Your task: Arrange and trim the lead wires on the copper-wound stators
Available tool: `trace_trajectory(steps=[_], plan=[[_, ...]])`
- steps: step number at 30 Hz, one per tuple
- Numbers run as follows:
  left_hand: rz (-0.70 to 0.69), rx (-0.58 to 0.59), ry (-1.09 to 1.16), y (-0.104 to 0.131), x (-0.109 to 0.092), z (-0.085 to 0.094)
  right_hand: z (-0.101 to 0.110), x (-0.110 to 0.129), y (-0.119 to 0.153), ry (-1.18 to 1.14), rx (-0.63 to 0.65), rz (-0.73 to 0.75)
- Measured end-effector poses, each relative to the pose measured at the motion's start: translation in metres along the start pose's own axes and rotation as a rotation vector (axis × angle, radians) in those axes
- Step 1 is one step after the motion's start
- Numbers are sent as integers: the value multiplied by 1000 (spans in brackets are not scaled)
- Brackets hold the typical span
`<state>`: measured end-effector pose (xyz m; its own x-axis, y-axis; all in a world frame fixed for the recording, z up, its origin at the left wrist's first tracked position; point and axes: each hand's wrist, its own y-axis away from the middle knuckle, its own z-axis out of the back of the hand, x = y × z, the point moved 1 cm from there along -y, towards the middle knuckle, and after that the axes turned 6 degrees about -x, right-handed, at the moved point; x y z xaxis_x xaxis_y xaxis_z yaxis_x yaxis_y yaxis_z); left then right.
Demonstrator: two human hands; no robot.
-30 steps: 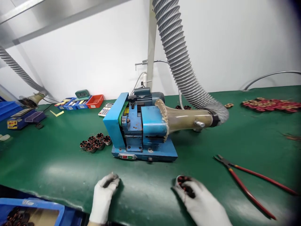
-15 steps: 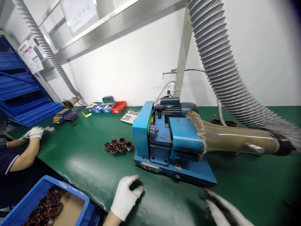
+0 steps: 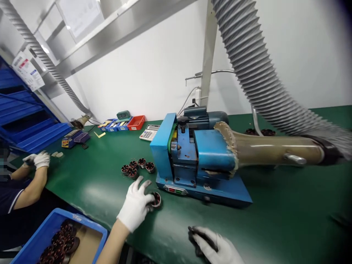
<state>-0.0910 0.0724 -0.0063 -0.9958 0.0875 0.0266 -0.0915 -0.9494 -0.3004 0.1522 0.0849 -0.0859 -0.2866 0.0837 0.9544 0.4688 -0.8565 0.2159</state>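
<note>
- One copper-wound ring (image 3: 157, 199) is pinched at its side in the left hand's (image 3: 134, 207) grip — between the counter's (image 3: 96, 183) front edge and the blue machine (image 3: 214, 148).
- Five other rings (image 3: 132, 173) are bunched just left of the machine.
- The right hand (image 3: 221, 246) is kept curled near the counter's front edge — whether anything's gripped there can't be told, fingertips too dark.

We're in a workshop: around the blue machine (image 3: 189, 163), a ribbed hose (image 3: 255, 73) climbs at one o'clock, a tub (image 3: 92, 222) of copper-wound parts (image 3: 59, 238) sits at eight, a gloved co-worker (image 3: 35, 187) at nine.
</note>
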Motion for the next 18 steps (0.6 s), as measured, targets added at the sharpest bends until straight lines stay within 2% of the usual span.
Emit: trace_trajectory(steps=[1, 2, 4, 7, 9, 11, 15, 18], plan=[[-68, -13, 17, 14, -9, 0, -2, -1, -2, -44, -3, -5], [-63, -69, 25, 28, -16, -1, -5, -2, -4, -82, -10, 8], [47, -135, 104, 50, -29, -11, -11, 2, -9, -125, -25, 38], [173, -5, 299, 67, -47, -36, -17, 18, -14, -33, -74, 110], [190, 10, 418, 67, -59, -48, -16, 30, -14, 27, -81, 173], [222, 19, 524, 61, -68, -52, -12, 38, -11, -32, -26, 230], [274, 96, 607, 44, -78, -41, -3, 43, -2, -268, 117, 237], [279, 109, 623, 35, -81, -30, 0, 43, 7, -230, 170, 246]])
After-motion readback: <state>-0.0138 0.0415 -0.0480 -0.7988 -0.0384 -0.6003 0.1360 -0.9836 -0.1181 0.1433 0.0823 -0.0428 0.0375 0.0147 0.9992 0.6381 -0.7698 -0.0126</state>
